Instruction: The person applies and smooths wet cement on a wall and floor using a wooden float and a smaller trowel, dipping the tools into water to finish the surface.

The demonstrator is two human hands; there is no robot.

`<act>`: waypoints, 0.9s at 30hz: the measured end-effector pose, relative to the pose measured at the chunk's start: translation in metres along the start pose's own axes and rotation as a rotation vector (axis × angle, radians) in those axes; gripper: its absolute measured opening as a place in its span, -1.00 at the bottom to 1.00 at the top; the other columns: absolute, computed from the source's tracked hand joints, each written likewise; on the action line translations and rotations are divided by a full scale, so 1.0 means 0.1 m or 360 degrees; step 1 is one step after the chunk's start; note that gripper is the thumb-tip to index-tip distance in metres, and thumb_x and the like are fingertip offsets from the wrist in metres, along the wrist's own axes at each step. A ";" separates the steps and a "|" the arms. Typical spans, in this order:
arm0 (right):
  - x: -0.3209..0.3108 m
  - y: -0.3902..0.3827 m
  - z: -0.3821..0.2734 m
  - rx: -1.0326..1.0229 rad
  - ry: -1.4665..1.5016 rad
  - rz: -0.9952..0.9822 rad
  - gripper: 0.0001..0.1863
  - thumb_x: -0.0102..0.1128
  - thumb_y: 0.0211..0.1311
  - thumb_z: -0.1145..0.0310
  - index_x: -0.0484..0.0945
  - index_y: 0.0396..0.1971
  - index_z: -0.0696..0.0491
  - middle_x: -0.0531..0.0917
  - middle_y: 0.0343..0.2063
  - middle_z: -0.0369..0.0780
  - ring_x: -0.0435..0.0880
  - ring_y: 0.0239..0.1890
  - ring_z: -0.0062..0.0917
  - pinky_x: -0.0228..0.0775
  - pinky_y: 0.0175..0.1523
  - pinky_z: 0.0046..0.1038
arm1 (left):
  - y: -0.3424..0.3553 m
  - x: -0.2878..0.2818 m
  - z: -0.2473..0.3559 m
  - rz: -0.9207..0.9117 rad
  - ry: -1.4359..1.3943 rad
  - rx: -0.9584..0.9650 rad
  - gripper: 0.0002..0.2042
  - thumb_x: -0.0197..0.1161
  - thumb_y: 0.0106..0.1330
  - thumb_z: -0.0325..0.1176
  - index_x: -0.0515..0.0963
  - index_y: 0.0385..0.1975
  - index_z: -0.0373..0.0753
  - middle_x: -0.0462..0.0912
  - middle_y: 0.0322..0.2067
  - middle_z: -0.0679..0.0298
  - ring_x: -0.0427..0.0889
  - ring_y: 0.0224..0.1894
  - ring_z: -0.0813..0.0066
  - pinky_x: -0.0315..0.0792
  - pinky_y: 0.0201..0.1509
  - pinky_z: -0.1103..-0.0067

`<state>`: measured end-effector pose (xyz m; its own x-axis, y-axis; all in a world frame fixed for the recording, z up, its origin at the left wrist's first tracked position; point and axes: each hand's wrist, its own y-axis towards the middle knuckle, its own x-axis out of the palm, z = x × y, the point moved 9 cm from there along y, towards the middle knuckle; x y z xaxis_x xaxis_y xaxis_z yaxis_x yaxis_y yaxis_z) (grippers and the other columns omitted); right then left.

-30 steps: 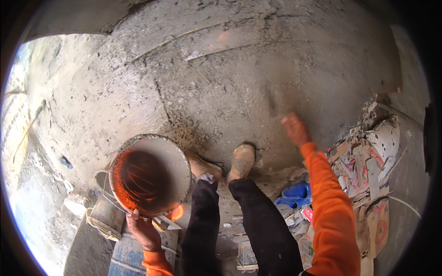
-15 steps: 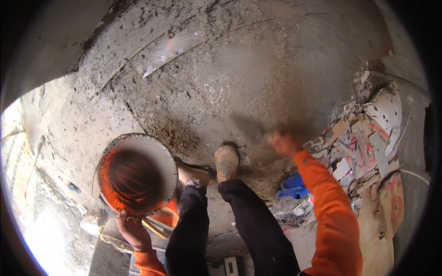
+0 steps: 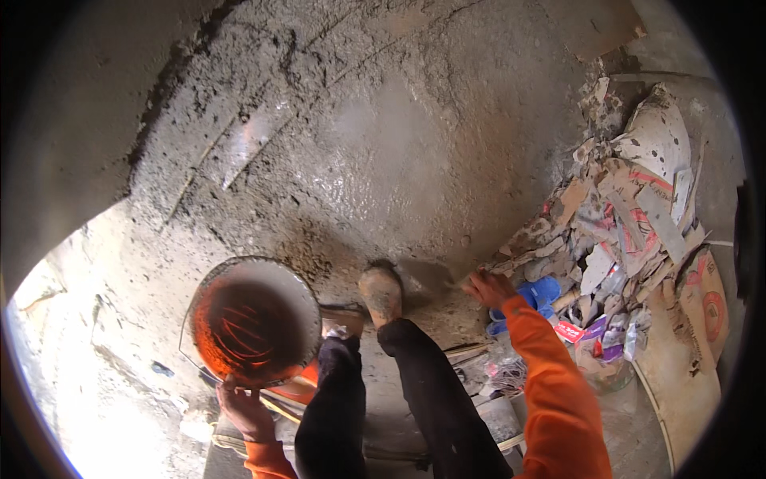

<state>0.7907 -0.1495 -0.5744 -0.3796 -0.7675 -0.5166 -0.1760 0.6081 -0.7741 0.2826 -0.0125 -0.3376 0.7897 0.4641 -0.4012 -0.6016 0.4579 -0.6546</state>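
Note:
My left hand (image 3: 246, 412) grips the near rim of a round, mortar-crusted bucket (image 3: 297, 307). The bucket is tipped so that its orange inside shows, scraped and mostly bare, with a dark shadow in it. Closed around a handle, my right hand (image 3: 488, 289) holds a trowel (image 3: 427, 276) whose grey blade points left, low over the ground beside my right foot. The blade is somewhat blurred. Wet grey mortar (image 3: 399, 168) spreads across the ground ahead, with a small rough heap (image 3: 307, 247) just beyond the bucket.
Torn sacks and cardboard scraps (image 3: 630, 215) pile up on the right. Blue sandals (image 3: 536, 299) lie by my right forearm. A flat strip (image 3: 254, 140) rests in the mortar at far left. Under the bucket an orange object (image 3: 299, 387) partly shows.
My right hand and the trowel have come nearer to me, toward my right foot. In the picture, the bucket and my left hand sit slightly lower and to the right as the view shifts.

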 end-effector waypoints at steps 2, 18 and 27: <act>0.06 -0.27 0.47 0.0330 0.0095 0.0182 -0.60 0.02 0.21 0.03 0.40 -0.26 0.11 0.56 -0.37 0.04 0.60 -0.38 -0.09 0.45 -0.34 -0.13 | -0.05 0.01 0.15 -0.0033 0.0009 0.0017 -0.73 0.07 0.21 -0.13 0.39 -0.17 -0.09 0.42 -0.16 0.35 0.37 -0.10 0.47 0.32 -0.04 0.38; -1.97 0.18 0.68 0.0447 0.0641 0.1419 -0.66 0.03 0.19 0.16 0.37 -0.24 0.15 0.56 -0.50 0.09 0.55 -0.36 0.03 0.35 -0.26 -0.12 | -0.13 0.49 1.18 -0.0218 0.0046 0.0350 -0.84 0.04 0.21 -0.16 0.37 -0.33 -0.05 0.43 -0.30 0.40 0.41 -0.19 0.51 0.39 -0.15 0.49; -1.25 0.35 0.55 0.1048 0.0968 0.1786 -0.65 0.10 0.14 0.21 0.42 -0.18 0.15 0.56 -0.49 -0.10 0.56 -0.49 -0.20 0.38 -0.36 -0.23 | 0.03 0.70 0.91 0.0008 0.0077 0.0083 -0.89 0.01 0.18 -0.24 0.40 -0.45 -0.10 0.39 -0.44 0.35 0.38 -0.35 0.51 0.39 -0.30 0.53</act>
<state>0.8822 -0.0439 -0.5574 -0.3854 0.3524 -0.8528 0.8518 0.4912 -0.1820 0.3248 0.0902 -0.3091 0.7910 0.4297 -0.4356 -0.6098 0.4950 -0.6190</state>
